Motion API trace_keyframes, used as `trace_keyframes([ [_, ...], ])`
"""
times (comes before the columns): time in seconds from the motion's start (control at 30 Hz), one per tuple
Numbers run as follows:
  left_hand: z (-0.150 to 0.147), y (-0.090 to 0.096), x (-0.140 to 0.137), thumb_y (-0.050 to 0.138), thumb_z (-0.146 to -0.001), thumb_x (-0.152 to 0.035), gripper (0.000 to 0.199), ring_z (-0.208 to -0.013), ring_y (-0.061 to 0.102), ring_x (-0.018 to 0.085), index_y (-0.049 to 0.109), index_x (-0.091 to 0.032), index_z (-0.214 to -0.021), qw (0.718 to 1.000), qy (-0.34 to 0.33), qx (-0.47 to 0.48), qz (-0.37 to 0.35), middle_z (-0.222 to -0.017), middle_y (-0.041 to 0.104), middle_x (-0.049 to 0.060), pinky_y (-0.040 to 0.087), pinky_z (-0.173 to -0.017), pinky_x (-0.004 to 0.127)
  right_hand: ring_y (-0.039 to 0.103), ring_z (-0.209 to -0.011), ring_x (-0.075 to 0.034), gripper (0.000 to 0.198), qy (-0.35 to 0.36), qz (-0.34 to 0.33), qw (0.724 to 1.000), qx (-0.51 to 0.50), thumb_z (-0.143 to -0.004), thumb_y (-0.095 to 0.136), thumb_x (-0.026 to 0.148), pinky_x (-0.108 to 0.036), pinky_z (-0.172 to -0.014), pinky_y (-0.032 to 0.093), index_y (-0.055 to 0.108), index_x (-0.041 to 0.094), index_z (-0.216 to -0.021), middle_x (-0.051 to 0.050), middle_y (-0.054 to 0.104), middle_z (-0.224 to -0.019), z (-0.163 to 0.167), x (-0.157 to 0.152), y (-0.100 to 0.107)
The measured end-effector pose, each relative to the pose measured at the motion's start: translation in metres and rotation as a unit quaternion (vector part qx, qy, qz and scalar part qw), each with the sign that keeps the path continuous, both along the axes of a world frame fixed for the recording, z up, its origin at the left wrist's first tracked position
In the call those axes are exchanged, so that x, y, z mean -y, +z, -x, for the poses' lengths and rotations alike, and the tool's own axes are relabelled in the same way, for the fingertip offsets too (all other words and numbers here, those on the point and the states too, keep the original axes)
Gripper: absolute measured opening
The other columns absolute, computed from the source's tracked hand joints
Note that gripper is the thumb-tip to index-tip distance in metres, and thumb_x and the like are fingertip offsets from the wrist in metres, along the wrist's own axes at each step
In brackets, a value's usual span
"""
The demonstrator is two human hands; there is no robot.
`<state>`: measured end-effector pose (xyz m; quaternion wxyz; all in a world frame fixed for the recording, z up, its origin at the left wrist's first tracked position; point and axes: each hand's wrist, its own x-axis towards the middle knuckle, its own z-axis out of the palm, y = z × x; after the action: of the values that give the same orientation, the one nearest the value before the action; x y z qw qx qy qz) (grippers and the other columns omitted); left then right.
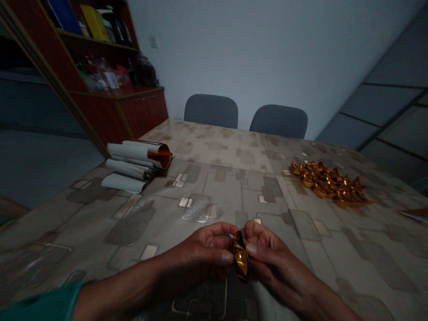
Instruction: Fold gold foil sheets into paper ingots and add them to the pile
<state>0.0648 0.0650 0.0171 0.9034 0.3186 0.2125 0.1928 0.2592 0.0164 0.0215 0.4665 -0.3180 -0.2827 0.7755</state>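
Between my two hands, above the near part of the table, is a small folded piece of shiny gold foil paper (pixel 240 258). My left hand (pixel 209 249) grips it from the left with thumb and fingers. From the right, my right hand (pixel 267 249) pinches its other side, thumb and forefinger near the upper end. The underside of the piece and some fingertips are hidden. Toward the right lies a cluster of several folded gold foil pieces (pixel 329 183). Curled sheets of paper (pixel 133 162), white outside and gold inside, lie at the left.
A patterned tablecloth covers the table (pixel 230 187). Two grey chairs (pixel 211 109) stand at its far edge before a pale wall. On the left is a red-brown cabinet (pixel 133 111) with filled shelves. A flat gold sheet (pixel 416 214) lies at the right edge.
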Motion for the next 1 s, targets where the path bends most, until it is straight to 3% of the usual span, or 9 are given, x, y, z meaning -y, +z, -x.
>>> trace_keyframes([
  [0.17,-0.004,-0.004,0.002,0.086,-0.068,-0.023,0.043,-0.065,0.061,0.010,0.061,-0.018,-0.103,0.999,0.030,-0.011,-0.015,-0.084,0.066,0.001,0.041,-0.053,0.018,0.034,-0.050,-0.006,0.028,0.004,-0.008,1.000,0.020,-0.076,0.085,0.030,-0.019,-0.050,0.035,0.059,0.020,-0.083,0.006,0.050,-0.065,0.003,0.000,-0.001],
  [0.33,-0.003,-0.007,0.003,0.083,-0.073,-0.020,0.039,-0.071,0.063,0.010,0.061,-0.019,-0.105,0.999,0.036,-0.011,-0.007,-0.090,0.066,0.002,0.044,-0.060,0.018,0.036,-0.051,-0.006,0.026,-0.015,-0.017,0.999,0.045,-0.077,0.082,0.030,-0.020,-0.050,0.031,0.058,0.019,-0.081,0.006,0.050,-0.063,0.005,0.000,0.001],
  [0.47,-0.004,-0.009,0.004,0.082,-0.076,-0.018,0.043,-0.077,0.065,0.010,0.059,-0.021,-0.112,0.997,0.076,-0.017,0.010,-0.100,0.066,0.002,0.047,-0.067,0.018,0.044,-0.054,-0.008,0.023,-0.037,-0.059,0.993,0.094,-0.082,0.078,0.032,-0.021,-0.054,0.034,0.059,0.018,-0.080,0.005,0.053,-0.060,0.006,0.001,0.007],
  [0.6,-0.006,-0.007,0.004,0.082,-0.077,-0.018,0.040,-0.069,0.062,0.006,0.061,-0.019,-0.110,0.993,0.119,-0.015,0.005,-0.094,0.064,0.000,0.047,-0.064,0.016,0.054,-0.062,-0.010,0.026,-0.030,-0.105,0.986,0.129,-0.084,0.077,0.038,-0.022,-0.058,0.037,0.060,0.018,-0.083,0.000,0.063,-0.071,0.005,0.000,0.010],
  [0.83,-0.007,-0.002,0.005,0.085,-0.074,-0.021,0.042,-0.063,0.060,0.006,0.060,-0.017,-0.108,0.990,0.134,-0.027,0.013,-0.086,0.064,0.000,0.045,-0.059,0.016,0.054,-0.062,-0.010,0.029,-0.034,-0.126,0.981,0.146,-0.084,0.077,0.042,-0.023,-0.059,0.040,0.060,0.019,-0.092,0.002,0.063,-0.071,0.004,-0.002,0.004],
  [1.0,-0.005,-0.003,0.005,0.083,-0.075,-0.020,0.046,-0.063,0.061,0.008,0.057,-0.017,-0.113,0.989,0.139,-0.034,0.023,-0.087,0.066,0.002,0.047,-0.059,0.018,0.053,-0.061,-0.011,0.029,-0.044,-0.124,0.975,0.177,-0.086,0.074,0.045,-0.025,-0.061,0.041,0.065,0.017,-0.085,0.001,0.061,-0.067,0.002,-0.004,0.004],
])
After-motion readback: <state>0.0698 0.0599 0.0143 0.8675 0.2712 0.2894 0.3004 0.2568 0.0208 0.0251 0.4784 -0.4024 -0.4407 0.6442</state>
